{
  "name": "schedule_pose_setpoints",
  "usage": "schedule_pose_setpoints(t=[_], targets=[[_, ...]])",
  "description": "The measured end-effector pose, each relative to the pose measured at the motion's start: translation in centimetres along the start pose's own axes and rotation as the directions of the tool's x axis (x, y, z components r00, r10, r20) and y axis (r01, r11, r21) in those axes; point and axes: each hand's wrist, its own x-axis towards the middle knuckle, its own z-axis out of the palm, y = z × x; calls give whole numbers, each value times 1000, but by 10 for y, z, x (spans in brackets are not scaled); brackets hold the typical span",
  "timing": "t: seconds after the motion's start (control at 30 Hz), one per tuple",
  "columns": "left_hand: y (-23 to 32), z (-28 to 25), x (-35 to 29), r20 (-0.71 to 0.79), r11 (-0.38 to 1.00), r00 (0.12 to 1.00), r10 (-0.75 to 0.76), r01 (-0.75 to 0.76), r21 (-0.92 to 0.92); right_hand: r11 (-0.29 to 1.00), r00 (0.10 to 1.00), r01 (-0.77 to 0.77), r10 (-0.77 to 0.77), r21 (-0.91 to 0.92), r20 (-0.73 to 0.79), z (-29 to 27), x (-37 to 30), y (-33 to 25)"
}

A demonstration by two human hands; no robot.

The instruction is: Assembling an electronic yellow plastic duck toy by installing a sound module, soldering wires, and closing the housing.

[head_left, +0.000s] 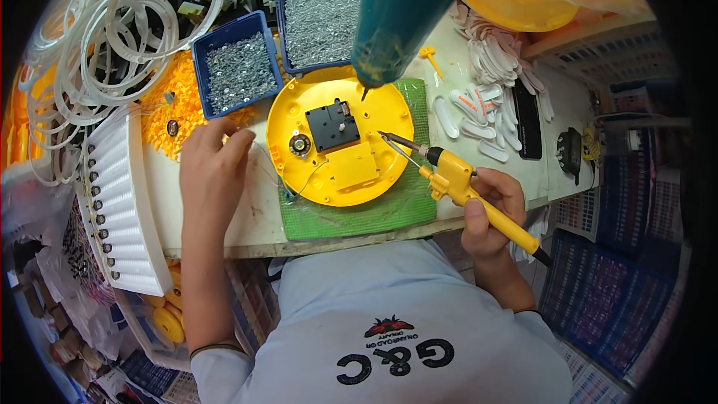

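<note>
A soldering gun point(479, 198) with a yellow body is gripped in my right hand point(493, 209). Its metal tip and a thin feed tube beside it point left, over a round yellow plastic housing point(299, 108). Inside the housing sit a black square clock-type module point(333, 126), a small round speaker point(300, 144) and a yellow rectangular cover point(353, 166). My left hand point(215, 151) is left of the housing, its fingers curled inward. A thin wire point(262, 155) runs near its fingertips; whether the fingers pinch it is hidden. The housing rests on a green mat point(359, 228).
A teal power tool point(400, 19) hangs over the housing's far edge. Blue bins of small metal screws point(241, 71) stand behind. Orange parts point(168, 97), coiled white tubing point(127, 37) and a white rack of speakers point(123, 202) lie left. White plastic pieces point(479, 116) and a black phone-like slab point(527, 123) lie right.
</note>
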Motion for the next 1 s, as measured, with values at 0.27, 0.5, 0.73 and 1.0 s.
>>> schedule_pose_setpoints(t=[0.27,0.5,0.73,1.0], targets=[[5,-54,-26,-37,905,986,-161,132,-403,982,980,-165,174,94,-95,-4,2,-2],[-5,-45,-45,-16,469,954,-299,133,-873,952,950,-222,260,210,-172,-2,1,-5],[6,-29,-35,84,-141,908,-411,27,-990,960,977,-176,197,218,-77,-9,-1,1],[29,-26,-19,182,-363,920,-346,48,-931,931,949,-252,291,263,-124,-2,-7,-7]])
